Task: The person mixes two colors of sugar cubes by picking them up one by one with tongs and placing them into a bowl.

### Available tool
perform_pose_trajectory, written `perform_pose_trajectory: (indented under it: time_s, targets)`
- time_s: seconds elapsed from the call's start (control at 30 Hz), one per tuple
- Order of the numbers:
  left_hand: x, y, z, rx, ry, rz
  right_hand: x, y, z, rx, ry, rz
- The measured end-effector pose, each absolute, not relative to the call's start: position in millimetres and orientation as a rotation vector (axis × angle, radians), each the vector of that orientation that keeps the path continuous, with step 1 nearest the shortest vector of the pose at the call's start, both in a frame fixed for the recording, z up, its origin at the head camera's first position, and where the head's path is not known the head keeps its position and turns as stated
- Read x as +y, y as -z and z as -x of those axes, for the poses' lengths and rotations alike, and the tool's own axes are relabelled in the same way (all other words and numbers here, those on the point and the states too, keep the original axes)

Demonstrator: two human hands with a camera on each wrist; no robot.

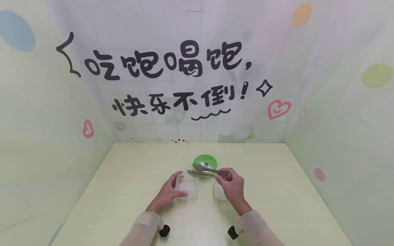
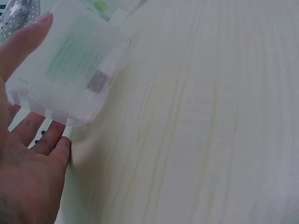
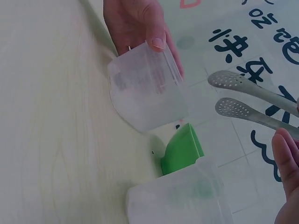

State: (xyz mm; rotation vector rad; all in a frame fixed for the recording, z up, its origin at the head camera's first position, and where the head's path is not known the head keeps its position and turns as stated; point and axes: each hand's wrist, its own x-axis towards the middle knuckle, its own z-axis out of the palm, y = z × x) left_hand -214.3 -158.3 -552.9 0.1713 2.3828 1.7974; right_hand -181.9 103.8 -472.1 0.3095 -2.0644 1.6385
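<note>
My left hand (image 1: pixel 167 193) grips a translucent plastic container (image 3: pixel 145 88), the thumb at its rim and the fingers along its outer side. Whether its base touches the table cannot be told. A small dark square (image 2: pixel 98 81) shows at its wall in the left wrist view. In my right hand (image 1: pixel 233 186) are metal tongs (image 1: pixel 201 167) with perforated tips. The tips stand apart, nothing between them, above the container's far side and the near part of a green bowl (image 1: pixel 204 158). Whitish pieces and a dark grey piece (image 1: pixel 206 164) lie in the bowl.
A second translucent container (image 1: pixel 219 194) stands on the pale wooden table (image 1: pixel 129 177), partly hidden under my right hand. Behind the table rises a back wall (image 1: pixel 184 130) with printed lettering, and side walls flank it. A black wrist device (image 1: pixel 165 231) sits at my left sleeve.
</note>
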Motion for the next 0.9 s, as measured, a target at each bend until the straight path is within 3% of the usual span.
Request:
perform_pose_trajectory:
  time_s: [0.5, 0.9]
  targets:
    - [-160.0, 554.8, 217.0, 2.350, -1.830, -0.172, 99.2, 502.7, 194.8, -2.159, -1.702, -0.416]
    - [-160.8, 554.7, 216.1, 2.351, -1.826, -0.188, 88.6, 464.1, 176.1, -2.282, -1.674, -0.405]
